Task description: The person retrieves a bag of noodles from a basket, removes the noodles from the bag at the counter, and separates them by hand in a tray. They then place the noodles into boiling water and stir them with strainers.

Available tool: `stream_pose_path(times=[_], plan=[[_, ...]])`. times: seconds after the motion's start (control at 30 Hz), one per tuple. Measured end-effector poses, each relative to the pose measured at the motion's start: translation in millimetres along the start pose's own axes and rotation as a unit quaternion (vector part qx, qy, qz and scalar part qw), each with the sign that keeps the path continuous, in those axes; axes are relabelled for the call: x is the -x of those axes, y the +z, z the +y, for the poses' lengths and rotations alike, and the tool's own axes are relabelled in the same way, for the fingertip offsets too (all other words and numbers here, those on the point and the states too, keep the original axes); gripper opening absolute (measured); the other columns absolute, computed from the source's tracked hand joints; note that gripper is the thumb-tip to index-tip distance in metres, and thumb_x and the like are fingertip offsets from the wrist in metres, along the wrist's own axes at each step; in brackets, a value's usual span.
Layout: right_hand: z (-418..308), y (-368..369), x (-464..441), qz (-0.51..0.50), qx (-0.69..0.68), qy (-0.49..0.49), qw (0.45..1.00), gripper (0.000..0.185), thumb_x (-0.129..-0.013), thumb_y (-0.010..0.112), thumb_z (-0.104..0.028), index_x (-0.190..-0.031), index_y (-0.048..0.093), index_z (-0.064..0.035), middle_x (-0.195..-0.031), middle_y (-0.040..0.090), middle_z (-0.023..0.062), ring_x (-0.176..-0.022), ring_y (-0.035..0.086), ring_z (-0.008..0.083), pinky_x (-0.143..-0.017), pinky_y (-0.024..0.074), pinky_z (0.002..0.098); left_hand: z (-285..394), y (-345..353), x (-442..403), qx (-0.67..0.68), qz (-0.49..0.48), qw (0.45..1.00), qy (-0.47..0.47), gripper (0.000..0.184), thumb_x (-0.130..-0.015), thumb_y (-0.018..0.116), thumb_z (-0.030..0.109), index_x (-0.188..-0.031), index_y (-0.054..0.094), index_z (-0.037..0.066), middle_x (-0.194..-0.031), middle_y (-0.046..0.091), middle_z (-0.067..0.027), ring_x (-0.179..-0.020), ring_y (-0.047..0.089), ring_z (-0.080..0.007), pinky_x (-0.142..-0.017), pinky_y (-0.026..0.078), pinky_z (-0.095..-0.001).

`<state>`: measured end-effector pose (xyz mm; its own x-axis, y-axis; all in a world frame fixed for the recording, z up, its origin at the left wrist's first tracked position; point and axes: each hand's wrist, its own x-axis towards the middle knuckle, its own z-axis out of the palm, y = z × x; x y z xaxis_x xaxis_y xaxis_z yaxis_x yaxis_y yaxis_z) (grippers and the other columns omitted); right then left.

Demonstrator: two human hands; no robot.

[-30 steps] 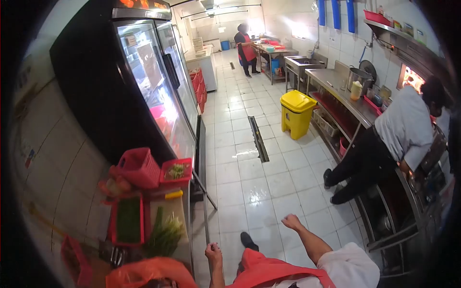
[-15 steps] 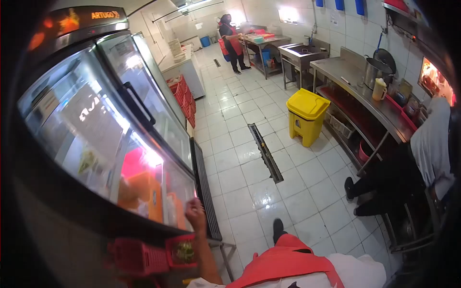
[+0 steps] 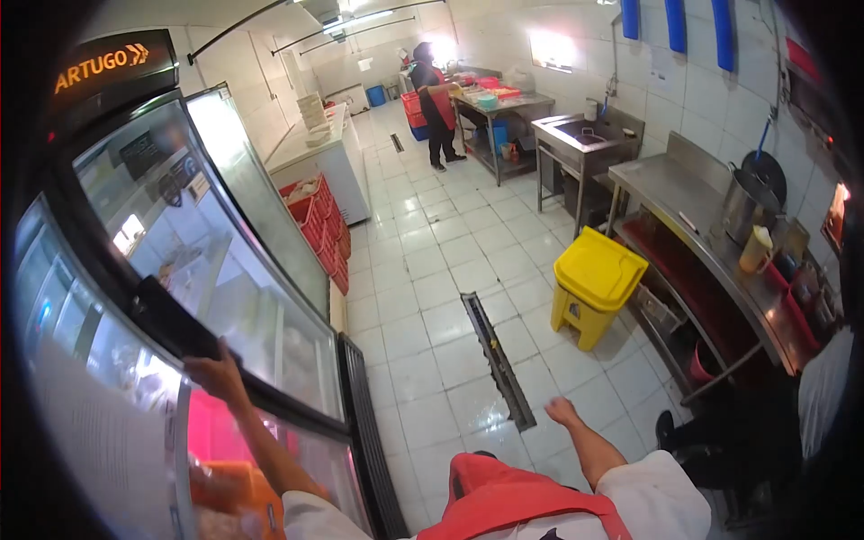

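My left hand (image 3: 219, 373) reaches up to the lower end of the black door handle (image 3: 175, 322) on the glass-door fridge (image 3: 112, 67); its fingers are at the handle, but their grip is too small to make out. Behind the glass, a pink container (image 3: 209, 427) and an orange one (image 3: 238, 486) show below the hand. My right hand (image 3: 562, 411) hangs over the floor beside the drain (image 3: 495, 360), its fingers curled closed with nothing visible in them.
A yellow bin (image 3: 598, 274) stands right of the drain. Steel counters (image 3: 666, 191) line the right wall, where a co-worker (image 3: 765, 432) stands at the lower right. Another person (image 3: 435, 108) works at the far table. Red crates (image 3: 315, 229) stand beyond the fridge.
My left hand has moved left and up to the fridge handle. My right hand has come back into view. The fridge now looks closer, and the vegetable trays have left the view.
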<state>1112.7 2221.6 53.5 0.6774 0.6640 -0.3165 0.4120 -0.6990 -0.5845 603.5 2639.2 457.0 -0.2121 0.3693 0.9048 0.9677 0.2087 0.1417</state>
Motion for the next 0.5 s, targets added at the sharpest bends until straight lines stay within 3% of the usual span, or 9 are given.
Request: stream_pose_path(times=[0.07, 0.13, 0.2, 0.33, 0.37, 0.4, 0.43, 0.47, 0.5], plan=[[-72.6, -21.1, -58.0, 0.014, -0.051, -0.058, 0.997, 0.037, -0.078, 0.056, -0.035, -0.085, 0.064, 0.0000, -0.087, 0.064, 0.0226, -0.087, 0.062, 0.0382, -0.076, 0.0494, 0.0445, 8.9, 23.5, -4.4, 0.010, 0.067, 0.996, -0.061, 0.090, -0.075, 0.070, 0.054, -0.123, 0.037, -0.014, -0.105, 0.052, -0.0231, -0.098, 0.056, -0.0395, -0.075, 0.053, -0.0413], [-128.5, -41.6, -88.8, 0.011, -0.066, -0.072, 0.995, 0.036, -0.078, 0.056, -0.034, -0.084, 0.064, 0.0000, -0.087, 0.065, 0.0222, -0.087, 0.063, 0.0376, -0.076, 0.0493, 0.0442, 0.6, 30.5, -1.7, 0.067, -0.003, 0.983, -0.172, 0.091, -0.070, 0.076, 0.050, -0.122, 0.036, -0.013, -0.105, 0.054, -0.0226, -0.093, 0.059, -0.0374, -0.071, 0.054, -0.0414], [-164.5, -43.1, -127.3, 0.000, -0.084, -0.088, 0.993, 0.035, -0.079, 0.055, -0.034, -0.084, 0.064, 0.0001, -0.087, 0.065, 0.0218, -0.087, 0.063, 0.0370, -0.076, 0.0493, 0.0440, -11.7, 39.3, -1.5, 0.012, 0.026, 0.980, -0.197, 0.089, -0.066, 0.080, 0.048, -0.118, 0.037, -0.011, -0.103, 0.057, -0.0220, -0.087, 0.062, -0.0358, -0.070, 0.053, -0.0425], [-79.5, 3.7, -193.9, -0.103, 0.146, -0.153, 0.972, 0.035, -0.078, 0.056, -0.034, -0.081, 0.066, -0.0010, -0.089, 0.065, 0.0223, -0.084, 0.063, 0.0375, -0.072, 0.0490, 0.0464, -1.8, 8.7, -2.3, 0.033, 0.013, 0.961, -0.275, 0.088, -0.064, 0.082, 0.046, -0.116, 0.038, -0.009, -0.090, 0.062, -0.0188, -0.080, 0.064, -0.0352, -0.064, 0.054, -0.0430], [-52.6, 9.0, -208.2, -0.165, 0.193, -0.086, 0.963, 0.033, -0.076, 0.056, -0.033, -0.077, 0.067, -0.0021, -0.084, 0.065, 0.0223, -0.080, 0.063, 0.0384, -0.071, 0.0500, 0.0478, 5.0, -0.9, -3.0, 0.036, 0.004, 0.954, -0.296, 0.088, -0.064, 0.083, 0.045, -0.116, 0.037, -0.009, -0.086, 0.063, -0.0180, -0.079, 0.063, -0.0350, -0.065, 0.053, -0.0432], [-16.5, 18.3, -222.3, -0.169, 0.245, -0.180, 0.938, 0.028, -0.074, 0.058, -0.029, -0.071, 0.066, -0.0027, -0.078, 0.064, 0.0213, -0.080, 0.063, 0.0397, -0.069, 0.0501, 0.0483, 19.7, -14.9, 2.1, 0.127, 0.020, 0.943, -0.307, 0.084, -0.066, 0.083, 0.042, -0.115, 0.037, -0.009, -0.079, 0.062, -0.0154, -0.078, 0.062, -0.0342, -0.068, 0.051, -0.0445], [24.1, 29.3, -252.3, -0.274, 0.420, -0.324, 0.803, 0.025, -0.075, 0.059, -0.027, -0.072, 0.065, -0.0029, -0.078, 0.064, 0.0194, -0.084, 0.062, 0.0398, -0.073, 0.0503, 0.0469, 7.4, -9.6, 15.4, 0.104, 0.004, 0.952, -0.290, 0.080, -0.069, 0.083, 0.039, -0.117, 0.037, -0.007, -0.075, 0.058, -0.0103, -0.071, 0.059, -0.0298, -0.069, 0.050, -0.0425], [7.7, 12.0, -238.9, -0.119, 0.211, -0.097, 0.965, 0.018, -0.072, 0.063, -0.023, -0.072, 0.067, -0.0053, -0.078, 0.065, 0.0209, -0.076, 0.062, 0.0412, -0.069, 0.0505, 0.0483, 22.5, -16.3, 22.9, 0.145, 0.087, 0.948, -0.271, 0.077, -0.070, 0.082, 0.036, -0.118, 0.038, -0.005, -0.072, 0.052, -0.0058, -0.064, 0.053, -0.0250, -0.067, 0.048, -0.0369], [1.0, 19.7, -262.6, -0.128, 0.233, -0.113, 0.957, 0.018, -0.071, 0.062, -0.019, -0.072, 0.064, -0.0011, -0.076, 0.063, 0.0230, -0.076, 0.061, 0.0428, -0.070, 0.0491, 0.0507, 57.8, -56.2, 16.0, 0.140, 0.019, 0.928, -0.345, 0.073, -0.071, 0.082, 0.034, -0.117, 0.038, -0.002, -0.077, 0.048, -0.0048, -0.064, 0.049, -0.0193, -0.065, 0.046, -0.0323]])
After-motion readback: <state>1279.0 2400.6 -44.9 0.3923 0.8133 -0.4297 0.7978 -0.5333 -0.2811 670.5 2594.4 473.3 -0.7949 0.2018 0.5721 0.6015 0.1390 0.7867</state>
